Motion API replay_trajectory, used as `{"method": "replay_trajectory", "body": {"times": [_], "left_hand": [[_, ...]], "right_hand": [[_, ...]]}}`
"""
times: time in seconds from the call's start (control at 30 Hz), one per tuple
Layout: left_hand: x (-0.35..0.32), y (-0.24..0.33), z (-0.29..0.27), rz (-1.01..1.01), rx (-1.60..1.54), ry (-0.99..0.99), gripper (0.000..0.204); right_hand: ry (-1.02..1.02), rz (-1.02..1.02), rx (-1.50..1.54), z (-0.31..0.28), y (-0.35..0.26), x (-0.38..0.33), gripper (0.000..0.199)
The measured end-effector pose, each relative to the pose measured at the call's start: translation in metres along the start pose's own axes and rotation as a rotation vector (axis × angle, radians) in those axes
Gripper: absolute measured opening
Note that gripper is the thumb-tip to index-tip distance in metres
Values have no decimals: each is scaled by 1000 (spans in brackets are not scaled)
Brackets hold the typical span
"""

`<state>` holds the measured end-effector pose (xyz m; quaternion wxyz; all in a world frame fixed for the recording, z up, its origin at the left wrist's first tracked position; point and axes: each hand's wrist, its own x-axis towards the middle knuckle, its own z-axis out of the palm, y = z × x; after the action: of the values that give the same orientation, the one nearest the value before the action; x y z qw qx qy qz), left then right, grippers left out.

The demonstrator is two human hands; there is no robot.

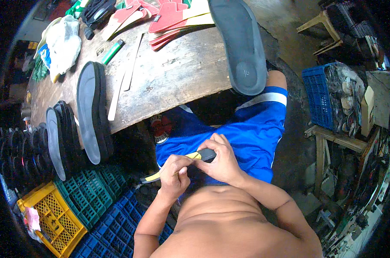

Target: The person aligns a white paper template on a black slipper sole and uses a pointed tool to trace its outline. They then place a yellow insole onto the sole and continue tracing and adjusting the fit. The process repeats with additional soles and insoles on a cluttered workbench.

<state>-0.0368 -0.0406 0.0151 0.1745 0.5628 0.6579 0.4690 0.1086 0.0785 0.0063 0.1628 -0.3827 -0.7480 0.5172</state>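
Observation:
Over my lap, a narrow yellow-and-black piece (208, 155) is held between my two hands, perhaps a shoe sole seen edge-on. My left hand (174, 173) is closed around its middle, and its yellow end sticks out to the left. My right hand (223, 160) grips the dark rounded end, thumb and fingers on either side. The fingers hide much of the piece's middle, so its full shape cannot be made out. A large dark grey shoe sole (242, 47) lies on the wooden table (173, 81), its heel end overhanging the edge near my knee.
More thick black soles (89, 112) stand at the table's left edge, with several rows behind. Red and cream cut pieces (173, 21), a green lighter (113, 52) and thin pale strips (121, 81) lie on the table. Yellow (53, 215) and blue crates (113, 228) sit lower left; another blue crate (319, 96) is right.

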Motion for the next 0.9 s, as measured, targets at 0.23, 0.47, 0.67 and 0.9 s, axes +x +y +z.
{"method": "replay_trajectory", "body": {"times": [0.23,0.47,0.67,0.9], "left_hand": [[-2,-1,1,10,64,-13,4],[3,2,2,21,75,-68,2],[5,4,1,-30,19,-103,4],[15,9,-18,-138,473,-417,45]], "right_hand": [[2,24,34,4,3,0,26],[7,13,37,2,5,1,28],[-29,74,33,3,9,-3,27],[-215,-116,-46,-15,19,4,41]]}}
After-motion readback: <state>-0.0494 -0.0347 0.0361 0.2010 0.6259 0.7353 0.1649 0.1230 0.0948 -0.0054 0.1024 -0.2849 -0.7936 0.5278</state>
